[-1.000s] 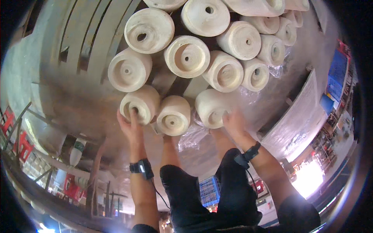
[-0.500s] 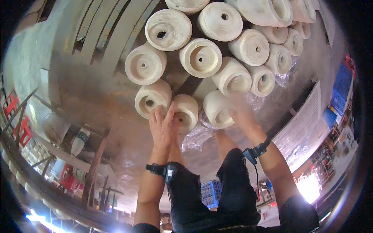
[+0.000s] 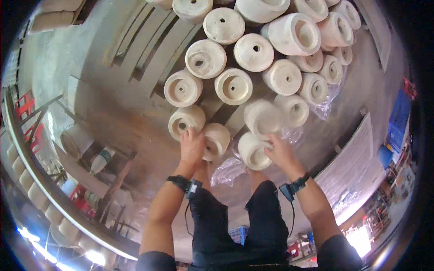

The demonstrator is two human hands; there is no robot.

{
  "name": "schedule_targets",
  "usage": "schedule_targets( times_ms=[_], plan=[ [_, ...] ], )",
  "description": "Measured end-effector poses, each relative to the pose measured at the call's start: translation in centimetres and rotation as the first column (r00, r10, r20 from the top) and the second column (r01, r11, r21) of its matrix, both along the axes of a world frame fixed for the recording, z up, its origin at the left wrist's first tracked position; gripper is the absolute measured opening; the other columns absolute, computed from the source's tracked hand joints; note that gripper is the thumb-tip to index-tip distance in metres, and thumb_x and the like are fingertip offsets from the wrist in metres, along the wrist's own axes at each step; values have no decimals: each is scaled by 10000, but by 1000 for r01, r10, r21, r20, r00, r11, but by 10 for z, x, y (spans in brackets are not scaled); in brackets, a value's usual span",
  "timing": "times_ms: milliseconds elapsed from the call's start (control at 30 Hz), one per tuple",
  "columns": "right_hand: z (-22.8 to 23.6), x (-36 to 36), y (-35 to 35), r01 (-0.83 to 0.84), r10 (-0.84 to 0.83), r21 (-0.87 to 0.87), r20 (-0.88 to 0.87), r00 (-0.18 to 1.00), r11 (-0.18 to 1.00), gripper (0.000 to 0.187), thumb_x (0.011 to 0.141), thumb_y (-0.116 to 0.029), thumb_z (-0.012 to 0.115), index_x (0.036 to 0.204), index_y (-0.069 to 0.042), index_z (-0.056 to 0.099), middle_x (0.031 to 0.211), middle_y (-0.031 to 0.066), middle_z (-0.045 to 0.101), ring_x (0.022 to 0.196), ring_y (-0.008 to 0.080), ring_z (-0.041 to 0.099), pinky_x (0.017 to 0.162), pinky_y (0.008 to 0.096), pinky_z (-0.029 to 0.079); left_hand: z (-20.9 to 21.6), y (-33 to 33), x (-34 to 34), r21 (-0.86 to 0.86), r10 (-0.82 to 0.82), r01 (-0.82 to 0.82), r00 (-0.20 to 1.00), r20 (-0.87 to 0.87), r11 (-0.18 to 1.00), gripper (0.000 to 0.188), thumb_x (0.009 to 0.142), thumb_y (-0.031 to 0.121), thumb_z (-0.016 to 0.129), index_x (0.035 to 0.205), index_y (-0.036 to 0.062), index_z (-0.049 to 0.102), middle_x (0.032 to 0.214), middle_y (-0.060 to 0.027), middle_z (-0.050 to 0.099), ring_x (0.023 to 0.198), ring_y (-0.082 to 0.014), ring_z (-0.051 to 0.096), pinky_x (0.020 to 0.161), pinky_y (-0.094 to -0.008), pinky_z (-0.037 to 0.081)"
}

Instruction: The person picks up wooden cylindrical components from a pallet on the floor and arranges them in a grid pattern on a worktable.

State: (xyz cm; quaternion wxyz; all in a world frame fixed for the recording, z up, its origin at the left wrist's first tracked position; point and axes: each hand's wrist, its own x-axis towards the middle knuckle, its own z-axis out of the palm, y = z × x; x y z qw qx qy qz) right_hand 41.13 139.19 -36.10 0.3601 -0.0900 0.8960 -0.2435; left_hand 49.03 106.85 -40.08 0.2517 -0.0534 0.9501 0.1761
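Observation:
Thick, round off-white plaster moulds with holes in their hollowed faces lie around my hands. My left hand [image 3: 192, 148] has its bent fingers closed at the lower rim of a left-hand mould [image 3: 186, 118]. Against that hand leans a neighbouring mould [image 3: 219, 137], its near side partly covered. My right hand [image 3: 281, 151] is closed, fingertips at the lower rim of a motion-blurred mould [image 3: 261, 115]. Just below, the same hand overlaps the right edge of another mould [image 3: 248, 151] near my feet. The right thumb is hard to make out.
Several more moulds [image 3: 233, 86] spread away from me, some stacked at the far right. Crumpled clear plastic [image 3: 226, 171] lies between my feet and the moulds. Wooden slats [image 3: 153, 49] are at the far left, a flat board [image 3: 350, 149] at the right, blue crates [image 3: 398, 119] beyond.
The blurred mould at my right hand has come nearer, toward the mould by my feet. My left fingers have drawn together at the left mould's rim. The whole view has shifted.

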Motion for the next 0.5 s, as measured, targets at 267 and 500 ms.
schedule_targets(
  times_ms=[267,500],
  plan=[
    [110,17,45,249,-238,-105,106,965,963,454,729,-93,725,1156,-51,576,933,149,712,833,241,709,747,357,553,64,-12,33,0,7,-7,997,-71,1000,271,777,152,636,1040,93,660,1077,-207,499,1029,-398,510,850,-489,457],
    [213,22,118,379,-376,-135,50,925,915,513,664,59,700,1152,27,542,1050,147,679,939,208,673,825,340,537,204,17,70,13,160,-161,969,-189,987,223,760,160,616,959,63,640,1008,-182,521,960,-357,530,807,-447,458]
  ],
)
